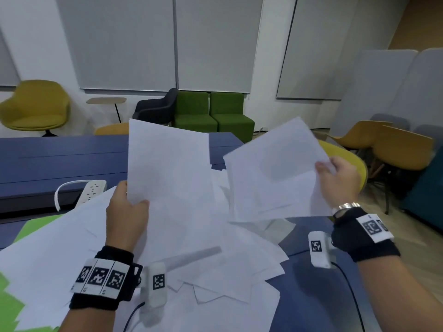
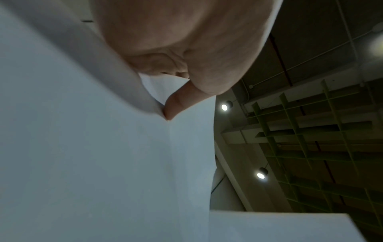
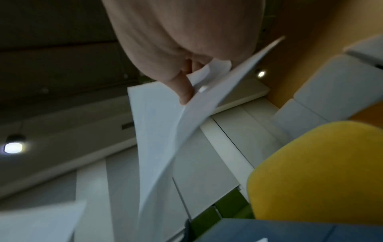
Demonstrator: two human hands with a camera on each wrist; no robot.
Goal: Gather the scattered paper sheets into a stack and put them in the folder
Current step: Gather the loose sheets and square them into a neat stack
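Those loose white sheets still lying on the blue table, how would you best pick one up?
Likely by a free corner or edge jutting out of the loose sheets, coming from the near side: thumb on top, fingers slid beneath. They lie flat and overlapping on the table, so only overhanging corners offer something to pinch.

White power strip (image 1: 92,190) w/ looped cord lies on the blue surface (image 1: 60,159) at 9 o'clock. Behind: mustard chair (image 1: 36,106) at 10, two green seats (image 1: 213,111) at 12, tan chairs (image 1: 395,144) at 3; grey blinds (image 1: 172,41) drawn.
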